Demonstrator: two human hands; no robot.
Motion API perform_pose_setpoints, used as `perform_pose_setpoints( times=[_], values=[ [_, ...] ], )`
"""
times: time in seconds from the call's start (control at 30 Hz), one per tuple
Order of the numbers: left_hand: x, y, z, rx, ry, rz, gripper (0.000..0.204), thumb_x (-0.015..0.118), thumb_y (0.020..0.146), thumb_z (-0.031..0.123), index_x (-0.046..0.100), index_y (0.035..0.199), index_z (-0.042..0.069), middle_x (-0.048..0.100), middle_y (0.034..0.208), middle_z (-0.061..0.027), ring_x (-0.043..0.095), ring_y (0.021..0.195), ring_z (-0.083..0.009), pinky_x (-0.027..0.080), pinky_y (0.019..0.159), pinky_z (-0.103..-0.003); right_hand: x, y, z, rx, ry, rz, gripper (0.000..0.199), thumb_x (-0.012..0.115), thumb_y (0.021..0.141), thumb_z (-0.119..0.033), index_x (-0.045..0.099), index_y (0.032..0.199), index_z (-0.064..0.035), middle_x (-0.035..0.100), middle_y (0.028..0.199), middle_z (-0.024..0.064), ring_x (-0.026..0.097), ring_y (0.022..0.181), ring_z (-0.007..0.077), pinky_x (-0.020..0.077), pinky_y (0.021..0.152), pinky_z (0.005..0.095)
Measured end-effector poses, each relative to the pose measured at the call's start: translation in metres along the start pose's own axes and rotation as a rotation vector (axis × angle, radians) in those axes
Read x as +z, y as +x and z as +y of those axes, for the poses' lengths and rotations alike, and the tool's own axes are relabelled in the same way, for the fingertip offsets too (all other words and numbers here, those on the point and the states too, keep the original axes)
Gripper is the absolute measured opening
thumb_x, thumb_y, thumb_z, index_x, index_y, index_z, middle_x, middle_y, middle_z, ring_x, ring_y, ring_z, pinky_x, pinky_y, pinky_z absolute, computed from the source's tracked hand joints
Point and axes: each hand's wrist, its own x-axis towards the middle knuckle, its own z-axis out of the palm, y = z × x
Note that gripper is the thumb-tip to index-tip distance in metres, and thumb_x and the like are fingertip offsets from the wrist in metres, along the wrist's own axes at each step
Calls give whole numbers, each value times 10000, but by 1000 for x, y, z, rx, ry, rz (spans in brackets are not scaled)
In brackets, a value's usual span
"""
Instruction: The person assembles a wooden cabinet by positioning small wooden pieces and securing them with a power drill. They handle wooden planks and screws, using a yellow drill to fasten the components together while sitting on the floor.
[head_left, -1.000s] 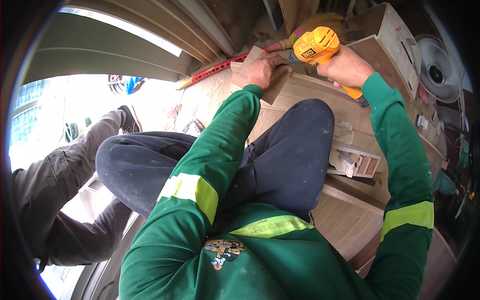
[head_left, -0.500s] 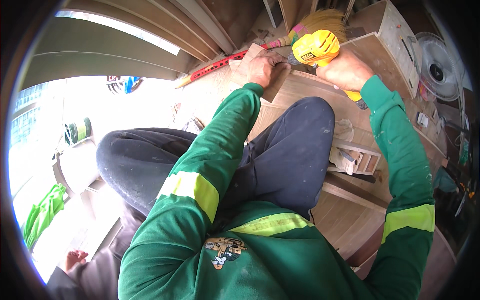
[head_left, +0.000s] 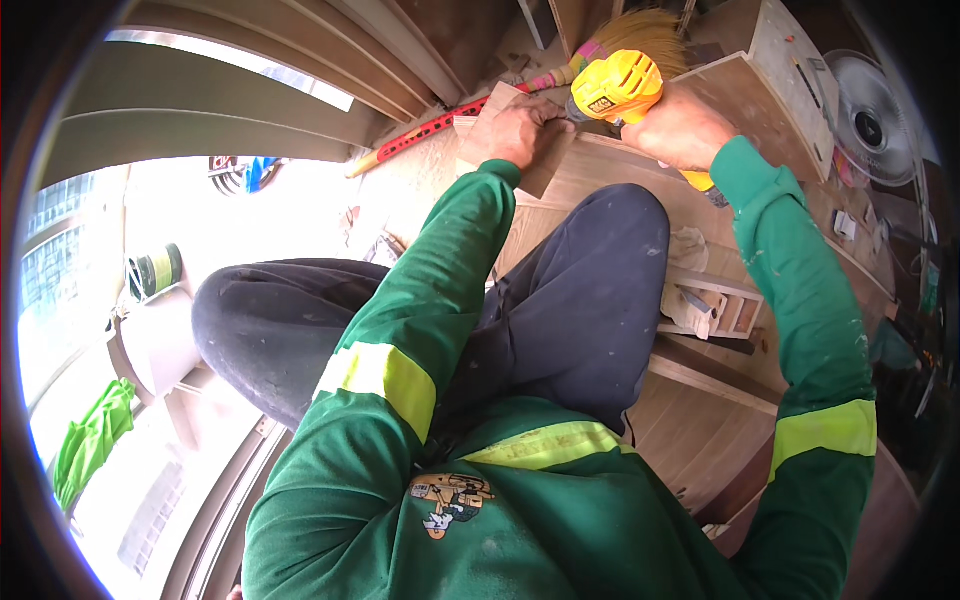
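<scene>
A yellow cordless drill is in my right hand, whose fingers wrap round its handle. Its dark chuck points left, at the end of a wooden piece near my left fingertips; whether a bit touches the wood is hidden. My left hand presses on a small flat wooden board, thumb and fingers closed on its edge. The board rests against the corner of a wooden panel frame just past my right knee.
A red-handled straw broom lies behind the board. To the right are a wooden box and a fan. A slatted wooden piece sits beside my right knee. At left are a green-wrapped spool and bright green cloth.
The drill and my right hand have shifted slightly left and up. Another person's dark-clothed limb at the lower left has almost left the view. My left hand stays on the board.
</scene>
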Motion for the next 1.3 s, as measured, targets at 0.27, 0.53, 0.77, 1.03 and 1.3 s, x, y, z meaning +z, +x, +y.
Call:
perform_pose_setpoints(
  times=[0.27,0.53,0.77,1.03,1.3],
  values=[
    [-18,1,10,1,-90,-78,504,795,764,453,713,1144,133,696,1137,-112,596,1158,-321,476,998,-387,-1,5,11,-31,8,17,226,561,814,-163,659,929,5,654,695,154,632,517,248,518,525,383],
    [-5,4,12,-84,-128,-7,341,765,826,414,736,957,100,716,916,-75,680,895,-260,520,780,-357,0,9,15,-115,-22,25,244,569,804,-189,653,900,18,642,668,154,630,509,250,527,531,377],
    [-12,4,4,-213,-576,43,231,818,841,226,754,960,39,735,934,-32,641,860,-109,501,812,-270,-40,-11,-28,-64,-66,-33,285,652,813,-257,709,835,21,699,764,113,673,644,212,527,608,366],
    [-3,8,8,-146,-352,-39,246,782,876,244,751,1017,45,752,970,-44,659,896,-107,502,860,-263,-38,-12,-16,-18,-60,-54,299,675,832,-248,708,928,33,696,793,109,674,657,203,534,608,349],
    [-1,7,-1,-117,-194,-13,281,737,866,396,769,1047,184,746,1021,-69,705,952,-237,525,846,-338,-25,1,-14,50,-120,-25,259,673,849,-230,704,886,24,691,769,100,661,629,192,523,582,331]
  ],
)
